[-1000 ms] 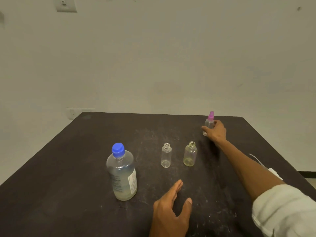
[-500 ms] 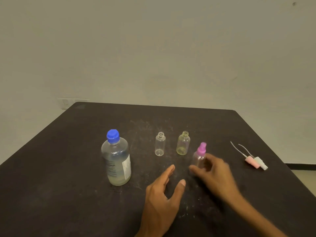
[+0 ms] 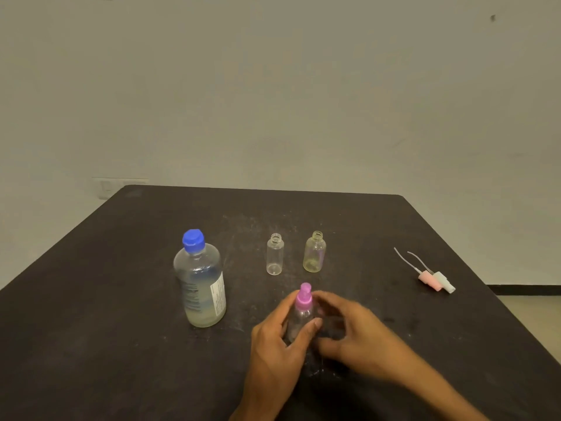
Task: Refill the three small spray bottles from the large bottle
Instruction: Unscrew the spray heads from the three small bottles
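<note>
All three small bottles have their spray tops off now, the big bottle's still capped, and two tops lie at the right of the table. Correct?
Not quite. The head view shows the bottle between both hands still wearing its purple top; only the other two are open. The big bottle is capped, and two tops lie at the right.

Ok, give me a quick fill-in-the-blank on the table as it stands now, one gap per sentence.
1. The large bottle wears a ____ cap.
2. The number of small bottles standing open with no sprayer on is ____.
3. Both hands, left hand and right hand, hold the small bottle that has a ____ sprayer on top.
4. The two loose sprayer heads lie to the ____ of the open bottles.

Missing words: blue; two; pink; right
</note>
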